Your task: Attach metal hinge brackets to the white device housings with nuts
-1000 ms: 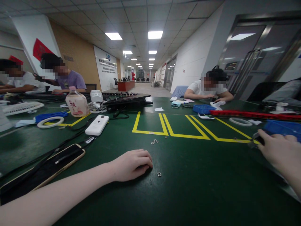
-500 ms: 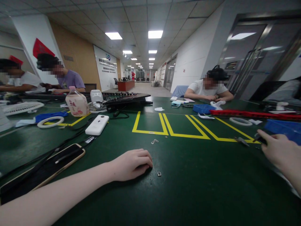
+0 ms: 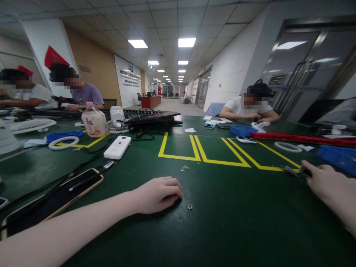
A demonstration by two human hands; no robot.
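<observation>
My left hand rests on the green table with its fingers curled in and the fingertips turned down. Whatever may be under those fingers is hidden. Just right of it lies a small metal ring, apart from the hand. Farther back, several more small metal rings form a loose cluster, with a single one beside them. At the far right, my right hand is closed around a black-handled metal tool. Its metal end points left over the yellow tape; blur hides its exact kind.
Yellow tape outlines mark the table. On the left lie a phone, cables, a white power bank and a bottle. Blue bins and a tape roll are at the right. Other people sit across the table.
The view has shifted slightly, so most things appear a little farther right. My right hand and the tool have shifted slightly down and left. The left hand keeps its curled pose.
</observation>
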